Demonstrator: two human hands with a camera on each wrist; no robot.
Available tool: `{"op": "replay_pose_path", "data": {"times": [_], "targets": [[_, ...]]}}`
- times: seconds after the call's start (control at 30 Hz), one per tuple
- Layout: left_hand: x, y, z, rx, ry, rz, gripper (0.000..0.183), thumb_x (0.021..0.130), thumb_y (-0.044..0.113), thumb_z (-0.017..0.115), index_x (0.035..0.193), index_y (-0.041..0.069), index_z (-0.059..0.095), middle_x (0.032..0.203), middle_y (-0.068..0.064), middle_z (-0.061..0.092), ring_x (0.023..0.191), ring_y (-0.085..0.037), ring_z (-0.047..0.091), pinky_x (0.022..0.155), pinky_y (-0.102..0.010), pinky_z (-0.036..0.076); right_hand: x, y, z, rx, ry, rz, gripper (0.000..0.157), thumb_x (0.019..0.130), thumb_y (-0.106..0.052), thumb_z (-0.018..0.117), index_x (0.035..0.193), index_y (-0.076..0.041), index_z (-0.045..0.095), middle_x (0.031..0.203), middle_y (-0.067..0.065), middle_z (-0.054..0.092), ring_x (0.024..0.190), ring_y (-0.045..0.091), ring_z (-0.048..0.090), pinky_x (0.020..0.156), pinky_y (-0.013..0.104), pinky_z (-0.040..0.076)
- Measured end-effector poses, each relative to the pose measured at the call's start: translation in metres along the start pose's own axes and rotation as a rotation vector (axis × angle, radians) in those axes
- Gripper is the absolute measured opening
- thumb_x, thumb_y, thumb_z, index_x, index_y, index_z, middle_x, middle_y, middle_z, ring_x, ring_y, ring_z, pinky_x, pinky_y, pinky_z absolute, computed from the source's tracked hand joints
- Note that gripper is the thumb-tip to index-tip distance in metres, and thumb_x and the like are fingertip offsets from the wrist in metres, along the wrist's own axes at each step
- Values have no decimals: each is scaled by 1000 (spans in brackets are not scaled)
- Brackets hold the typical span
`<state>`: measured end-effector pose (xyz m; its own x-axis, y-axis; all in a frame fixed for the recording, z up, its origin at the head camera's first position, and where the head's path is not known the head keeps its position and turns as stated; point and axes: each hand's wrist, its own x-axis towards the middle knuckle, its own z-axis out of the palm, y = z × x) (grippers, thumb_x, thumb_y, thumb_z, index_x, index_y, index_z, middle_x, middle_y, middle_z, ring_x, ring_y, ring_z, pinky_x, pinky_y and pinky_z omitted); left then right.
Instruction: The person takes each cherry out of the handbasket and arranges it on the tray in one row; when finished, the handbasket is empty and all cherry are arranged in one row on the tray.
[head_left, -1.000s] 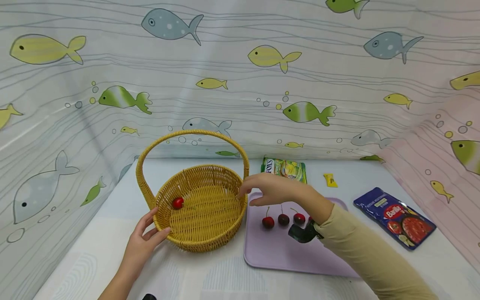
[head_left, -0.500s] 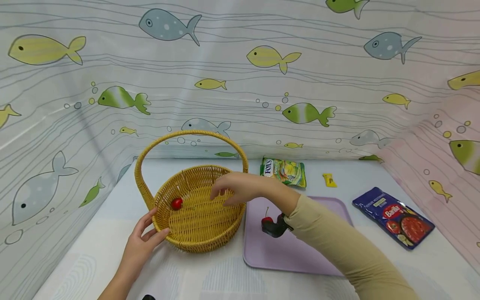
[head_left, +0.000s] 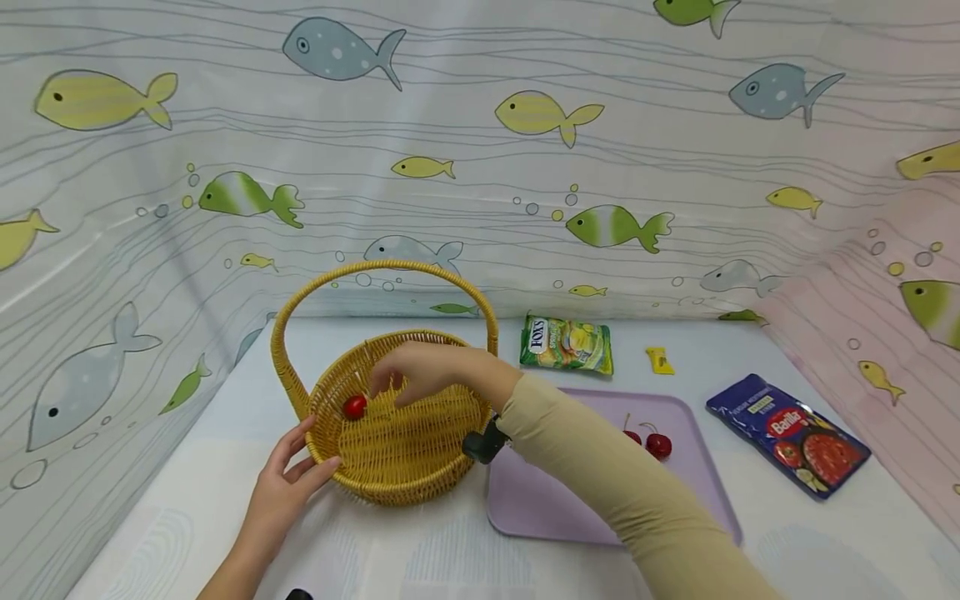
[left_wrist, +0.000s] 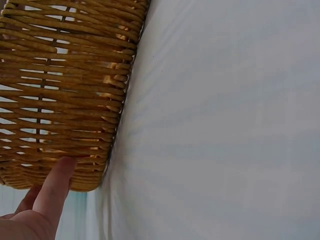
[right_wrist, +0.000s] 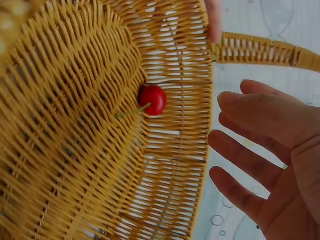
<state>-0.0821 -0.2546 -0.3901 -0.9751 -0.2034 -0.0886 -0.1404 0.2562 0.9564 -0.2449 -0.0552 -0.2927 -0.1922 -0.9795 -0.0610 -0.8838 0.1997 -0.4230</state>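
Observation:
A wicker basket (head_left: pixel 408 487) with a tall arched handle stands on the table. Inside it, against the left wall, lies one red cherry (head_left: pixel 355 407); its green stem shows in the right wrist view. My left hand (head_left: pixel 283 492) rests at the basket's near left rim, thumb and fingers spread. In the left wrist view a straight finger (left_wrist: pixel 56 185) touches the woven outer side. Over the basket's interior, just right of the cherry, hovers my right hand (head_left: pixel 420 371). Nothing shows between its loosely bent fingers (right_wrist: pixel 245 155) in the right wrist view.
Right of the basket is a purple tray (head_left: pixel 555 517), partly covered by the right sleeve; two cherries (head_left: pixel 658 444) show on it. Behind stand a green Fox's candy bag (head_left: pixel 566 344) and a small yellow wrapped candy (head_left: pixel 660 360). A blue Barilla pouch (head_left: pixel 789 436) lies far right.
My right hand has moved left from the basket's right rim to beside the cherry inside. The sleeve now covers the tray's left cherries. My left hand and the basket stay put.

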Motion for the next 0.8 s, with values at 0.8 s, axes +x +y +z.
{"op": "replay_pose_path", "data": {"times": [0.8], "targets": [[-1, -3, 0, -20, -3, 31, 73, 89, 20, 65, 148, 17, 21, 145, -20, 20, 125, -39, 37, 78, -17, 46, 64, 32, 41, -37, -185, 144, 39, 92, -2, 54, 128, -15, 57, 126, -2, 51, 116, 10, 45, 89, 17, 38]]}}
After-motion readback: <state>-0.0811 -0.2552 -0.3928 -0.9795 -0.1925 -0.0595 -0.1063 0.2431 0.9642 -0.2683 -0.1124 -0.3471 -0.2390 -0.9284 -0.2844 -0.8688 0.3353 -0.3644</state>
